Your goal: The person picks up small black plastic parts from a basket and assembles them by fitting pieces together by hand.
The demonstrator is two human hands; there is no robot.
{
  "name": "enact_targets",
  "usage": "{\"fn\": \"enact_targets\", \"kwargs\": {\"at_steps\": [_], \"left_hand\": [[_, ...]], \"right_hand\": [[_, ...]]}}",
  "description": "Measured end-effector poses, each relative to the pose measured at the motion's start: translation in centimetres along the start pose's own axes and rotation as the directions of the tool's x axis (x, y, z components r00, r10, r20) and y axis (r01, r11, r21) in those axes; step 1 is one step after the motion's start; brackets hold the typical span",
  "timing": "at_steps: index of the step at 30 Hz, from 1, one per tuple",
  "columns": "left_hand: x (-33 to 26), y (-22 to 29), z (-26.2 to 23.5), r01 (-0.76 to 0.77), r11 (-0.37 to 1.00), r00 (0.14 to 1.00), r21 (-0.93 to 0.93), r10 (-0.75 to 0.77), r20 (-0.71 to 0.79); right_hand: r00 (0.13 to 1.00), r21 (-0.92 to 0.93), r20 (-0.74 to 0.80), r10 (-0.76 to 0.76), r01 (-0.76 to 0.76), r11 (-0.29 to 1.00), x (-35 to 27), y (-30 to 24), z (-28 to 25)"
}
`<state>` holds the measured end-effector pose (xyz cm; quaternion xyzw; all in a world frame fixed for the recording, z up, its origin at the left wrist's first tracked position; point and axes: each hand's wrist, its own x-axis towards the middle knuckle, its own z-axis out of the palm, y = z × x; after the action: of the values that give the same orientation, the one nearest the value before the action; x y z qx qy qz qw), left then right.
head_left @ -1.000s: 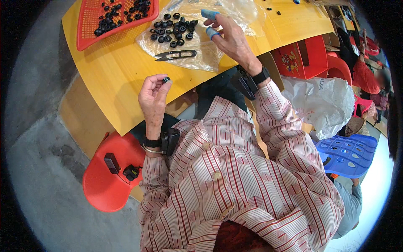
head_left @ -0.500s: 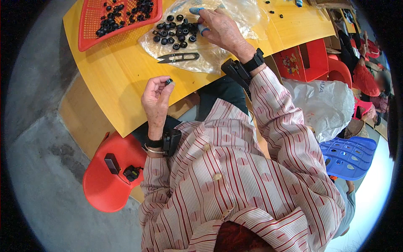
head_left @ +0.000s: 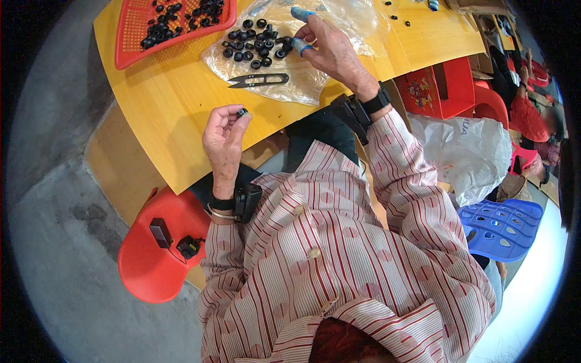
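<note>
My left hand [head_left: 223,137] is raised over the near edge of the yellow table [head_left: 175,109] and pinches one small black ring [head_left: 242,112] between thumb and fingertips. My right hand [head_left: 327,49], with blue finger covers on two fingers, reaches out over a clear plastic sheet [head_left: 302,85]. Its fingertips touch the right side of a pile of small black rings [head_left: 254,43] lying on that sheet; whether it holds one I cannot tell. Black thread snips [head_left: 260,80] lie on the sheet just below the pile.
A red mesh tray [head_left: 136,36] holding several more black rings sits at the table's far left. A red stool [head_left: 151,266] with small black devices stands at my lower left. Red boxes [head_left: 442,91], a white bag [head_left: 466,151], a blue stool [head_left: 502,224] and another person are at right.
My right hand has moved left across the plastic sheet to the pile of black rings. My left hand has kept its ring and stayed in place.
</note>
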<state>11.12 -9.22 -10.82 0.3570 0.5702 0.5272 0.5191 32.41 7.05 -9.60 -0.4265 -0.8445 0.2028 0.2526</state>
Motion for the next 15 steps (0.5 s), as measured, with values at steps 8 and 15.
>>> {"fn": "enact_targets", "kwargs": {"at_steps": [8, 15], "left_hand": [[1.2, 1.8, 1.0, -0.056, 0.997, 0.998, -0.049, 0.057, 0.026], [1.3, 1.6, 1.2, -0.068, 0.997, 0.997, -0.030, 0.069, 0.028]], "right_hand": [[0.995, -0.092, 0.024, -0.100, 0.102, 0.991, -0.3, -2.0, -0.9], [0.994, -0.137, 0.101, -0.047, 0.060, 0.989, 0.0, -2.4, -0.6]]}}
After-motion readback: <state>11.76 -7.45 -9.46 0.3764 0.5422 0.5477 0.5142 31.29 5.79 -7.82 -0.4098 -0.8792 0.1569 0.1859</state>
